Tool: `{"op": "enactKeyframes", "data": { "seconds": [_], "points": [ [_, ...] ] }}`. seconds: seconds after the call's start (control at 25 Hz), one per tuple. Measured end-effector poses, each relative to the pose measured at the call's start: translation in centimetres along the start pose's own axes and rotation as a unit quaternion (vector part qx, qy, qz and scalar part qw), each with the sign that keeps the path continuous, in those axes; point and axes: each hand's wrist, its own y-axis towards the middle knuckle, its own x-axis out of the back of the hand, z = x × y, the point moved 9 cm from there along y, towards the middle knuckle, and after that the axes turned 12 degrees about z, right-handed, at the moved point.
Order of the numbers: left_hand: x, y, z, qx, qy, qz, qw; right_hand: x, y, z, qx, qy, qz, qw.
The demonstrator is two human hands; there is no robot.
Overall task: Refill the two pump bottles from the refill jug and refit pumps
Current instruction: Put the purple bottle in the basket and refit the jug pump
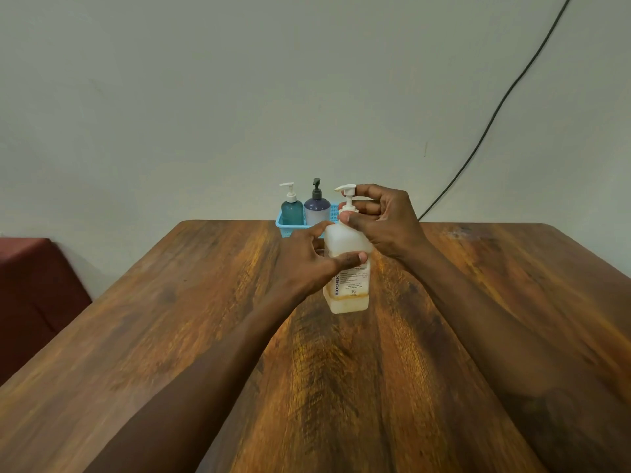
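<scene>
Fingers (pixel 316 231) of the left hand (pixel 307 259) are wrapped round the whitish pump bottle (pixel 346 298), and the right hand (pixel 387 218) is pinching its white pump (pixel 349 197) at the collar. The bottle's upright on the table (pixel 153 302), toward the far edge, just in front of a blue basket (pixel 282 227) holding a teal bottle (pixel 292 212) and a purple bottle (pixel 317 208).

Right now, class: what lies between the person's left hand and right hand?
In the head view, the translucent white pump bottle stands there; the left hand grips its body, the right hand its pump collar.
</scene>
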Motion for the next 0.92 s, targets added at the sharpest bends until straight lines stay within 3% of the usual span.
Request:
{"op": "enactKeyframes", "data": {
  "seconds": [0.16, 0.4, 0.92],
  "points": [
    [-0.1, 0.1, 0.6, 0.009, -0.024, 0.021, 0.999, 0.0, -0.3, -0.3, -0.004, -0.016, -0.003, 1.0],
    [-0.7, 0.4, 0.4, 0.018, -0.019, 0.064, 0.998, -0.7, 0.1, 1.4, 0.031, -0.126, 0.085, 0.988],
    [-3.8, 3.1, -0.9, 0.006, -0.028, 0.093, 0.995, 2.9, -0.5, -1.2, -0.02, -0.05, 0.05, 0.997]
  ]
}}
